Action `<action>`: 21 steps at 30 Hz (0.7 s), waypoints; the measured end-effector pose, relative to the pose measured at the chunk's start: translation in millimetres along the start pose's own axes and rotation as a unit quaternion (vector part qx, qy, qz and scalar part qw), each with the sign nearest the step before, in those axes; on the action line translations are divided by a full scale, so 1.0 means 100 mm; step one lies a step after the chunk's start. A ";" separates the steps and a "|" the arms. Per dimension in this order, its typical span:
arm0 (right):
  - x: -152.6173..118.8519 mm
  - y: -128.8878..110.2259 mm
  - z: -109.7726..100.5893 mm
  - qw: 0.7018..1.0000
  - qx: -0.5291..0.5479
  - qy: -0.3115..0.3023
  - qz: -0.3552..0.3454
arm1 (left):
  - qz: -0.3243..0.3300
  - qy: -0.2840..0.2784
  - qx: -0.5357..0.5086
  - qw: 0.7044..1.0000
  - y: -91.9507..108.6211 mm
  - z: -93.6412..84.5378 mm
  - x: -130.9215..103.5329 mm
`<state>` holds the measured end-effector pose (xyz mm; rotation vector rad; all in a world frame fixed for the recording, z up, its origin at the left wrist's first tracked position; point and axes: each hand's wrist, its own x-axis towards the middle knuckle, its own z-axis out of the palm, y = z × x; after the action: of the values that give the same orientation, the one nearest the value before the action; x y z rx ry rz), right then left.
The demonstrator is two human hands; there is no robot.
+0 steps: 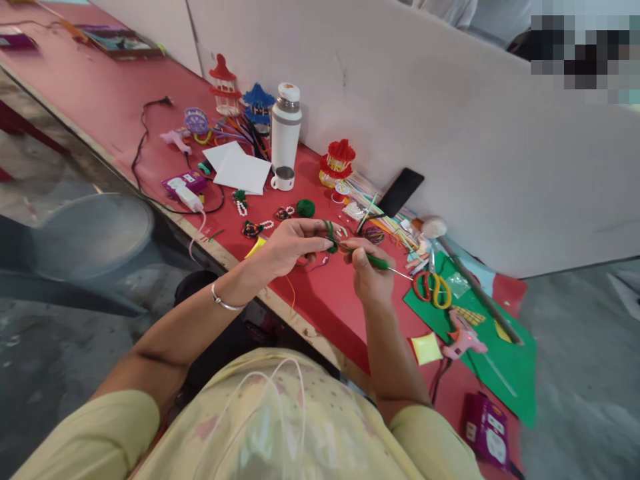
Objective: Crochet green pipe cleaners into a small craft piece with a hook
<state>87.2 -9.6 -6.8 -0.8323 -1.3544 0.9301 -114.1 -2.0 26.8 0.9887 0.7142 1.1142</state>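
Over the red table, my right hand [371, 267] grips a crochet hook [377, 262] with a green handle and a thin metal shaft. My left hand [303, 241] pinches a small piece of green yarn work [332, 247], and green yarn loops over its fingers. The hook's tip meets the yarn work between both hands; the exact stitch is too small to make out. Just beyond the left hand lies a dark green yarn ball [305, 208]. Beaded yarn charms [253, 229] rest left of it.
A white bottle [287, 127] stands at the back beside white paper [243, 170]. On the right are scissors [433, 289], a pink glue gun [465, 337] and a green sheet [520, 373]. A phone [401, 192] leans against the white partition [425, 120]. Power strips [485, 430] and cords lie about.
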 end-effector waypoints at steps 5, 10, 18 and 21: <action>0.00 0.05 0.09 0.997 0.033 0.061 0.031 | -0.011 0.052 -0.035 0.998 -0.05 0.04 0.00; 0.01 0.08 0.15 0.989 0.108 0.051 0.082 | -0.026 0.056 -0.057 0.997 -0.04 0.06 0.00; 0.07 0.20 -0.04 0.998 0.048 -0.030 0.014 | -0.065 0.018 -0.059 0.996 0.04 0.02 -0.02; 0.10 0.23 -0.11 0.996 0.056 -0.070 -0.027 | -0.065 -0.019 -0.040 0.997 0.04 -0.01 -0.03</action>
<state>96.2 9.5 -23.6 -0.6521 -1.4236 1.0284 -117.7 -4.2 30.2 0.8806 0.6887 1.0016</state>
